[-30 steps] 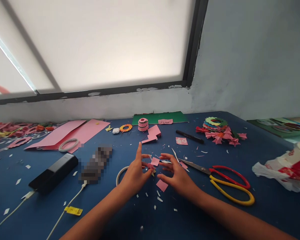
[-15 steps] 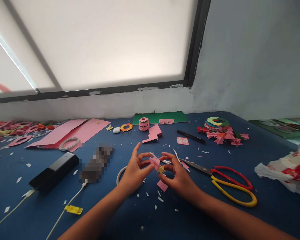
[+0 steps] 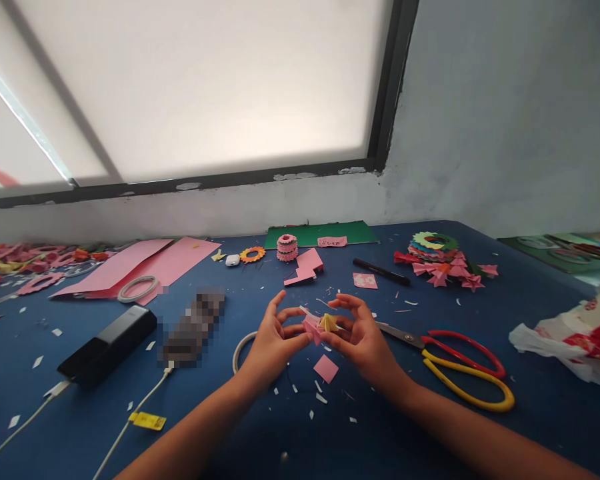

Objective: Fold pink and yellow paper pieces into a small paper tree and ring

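My left hand (image 3: 274, 340) pinches a folded pink paper flower (image 3: 313, 326) between thumb and fingers, above the middle of the table. From the right, my right hand (image 3: 357, 337) pinches a small yellow folded paper piece (image 3: 329, 323). The yellow piece touches the pink one, or nearly so; I cannot tell whether they are joined. Below the hands a small pink paper square (image 3: 326, 368) lies flat. Scissors (image 3: 455, 363) with one red and one yellow handle rest beside my right wrist. Partly behind my left hand is a white tape roll (image 3: 241, 350).
White paper scraps (image 3: 321, 399) are scattered over the blue table (image 3: 260, 440). A black power bank (image 3: 107, 341) with a cable lies left. Pink sheets (image 3: 145, 263), a stack of pink paper rings (image 3: 287, 248), a black pen (image 3: 381, 272) and paper flowers (image 3: 455, 270) lie further back. A plastic bag (image 3: 570, 340) sits right.
My right hand has turned and risen slightly, bringing the yellow piece up to the right side of the pink flower. The pink square below is now in fuller view.
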Demonstrator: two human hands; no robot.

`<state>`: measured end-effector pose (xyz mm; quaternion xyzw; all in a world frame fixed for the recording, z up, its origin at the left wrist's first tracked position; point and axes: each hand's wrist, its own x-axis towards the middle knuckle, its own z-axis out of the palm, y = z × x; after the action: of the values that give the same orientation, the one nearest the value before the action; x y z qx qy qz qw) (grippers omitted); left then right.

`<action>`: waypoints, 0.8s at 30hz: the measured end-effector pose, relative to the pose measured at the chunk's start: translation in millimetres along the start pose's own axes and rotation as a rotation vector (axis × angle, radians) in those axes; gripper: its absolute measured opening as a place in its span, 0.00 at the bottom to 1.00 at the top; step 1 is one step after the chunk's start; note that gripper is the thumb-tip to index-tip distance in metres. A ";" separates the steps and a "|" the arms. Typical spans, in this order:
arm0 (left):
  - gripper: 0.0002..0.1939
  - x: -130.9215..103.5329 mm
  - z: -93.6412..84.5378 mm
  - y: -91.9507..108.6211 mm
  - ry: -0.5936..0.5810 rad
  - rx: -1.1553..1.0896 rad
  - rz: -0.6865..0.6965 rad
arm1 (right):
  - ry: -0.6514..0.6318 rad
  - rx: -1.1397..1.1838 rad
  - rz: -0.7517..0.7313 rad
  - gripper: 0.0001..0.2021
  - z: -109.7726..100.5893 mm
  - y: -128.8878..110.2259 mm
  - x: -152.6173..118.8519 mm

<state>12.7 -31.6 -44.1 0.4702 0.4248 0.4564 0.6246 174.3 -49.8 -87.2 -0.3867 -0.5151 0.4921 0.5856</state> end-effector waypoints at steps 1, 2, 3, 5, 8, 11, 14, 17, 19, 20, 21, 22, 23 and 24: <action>0.50 -0.4 0.6 -1.2 -0.007 -0.004 -0.003 | -0.013 0.009 -0.002 0.28 0.2 -0.8 -0.9; 0.50 -0.9 1.2 -2.3 -0.011 -0.011 -0.002 | -0.027 0.014 -0.003 0.28 0.4 -1.3 -2.0; 0.50 -1.3 1.7 -3.2 -0.012 -0.020 0.000 | -0.041 0.018 -0.003 0.28 0.6 -1.7 -3.1; 0.49 -2.1 2.9 -4.6 -0.011 -0.038 -0.006 | -0.053 0.024 -0.008 0.27 1.2 -1.8 -4.6; 0.49 -2.6 4.8 -6.7 -0.013 -0.054 -0.044 | -0.036 0.029 -0.021 0.27 2.2 -1.2 -4.5; 0.46 -1.0 4.7 -9.5 0.004 -0.023 -0.038 | -0.021 0.035 -0.032 0.27 2.8 -0.6 -3.6; 0.44 4.0 -0.6 -10.7 0.038 0.043 0.013 | -0.023 0.039 -0.033 0.27 2.7 -0.7 -4.0; 0.48 8.8 -8.9 -7.8 0.091 0.113 0.073 | -0.013 0.046 -0.036 0.26 2.3 -1.4 -4.6; 0.47 9.2 -11.9 -4.9 0.151 0.182 0.141 | 0.006 0.055 -0.045 0.26 2.2 -2.2 -4.4; 0.45 8.2 -11.8 -3.8 0.163 0.214 0.173 | 0.017 0.060 -0.051 0.26 2.3 -2.6 -4.1; 0.43 6.6 -10.6 -3.4 0.149 0.227 0.189 | 0.027 0.064 -0.055 0.26 2.4 -3.0 -3.8; 0.42 4.7 -8.5 -3.7 0.106 0.217 0.184 | 0.033 0.068 -0.057 0.26 2.5 -3.2 -3.6; 0.42 2.8 -5.9 -4.8 0.045 0.189 0.161 | 0.034 0.070 -0.056 0.26 2.6 -3.2 -3.6; 0.43 1.2 -3.4 -6.6 -0.021 0.148 0.125 | 0.030 0.072 -0.053 0.26 2.5 -3.0 -3.8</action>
<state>10.8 -30.7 -51.3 0.5452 0.4207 0.4570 0.5630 172.4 -54.3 -84.8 -0.3591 -0.4984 0.4886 0.6196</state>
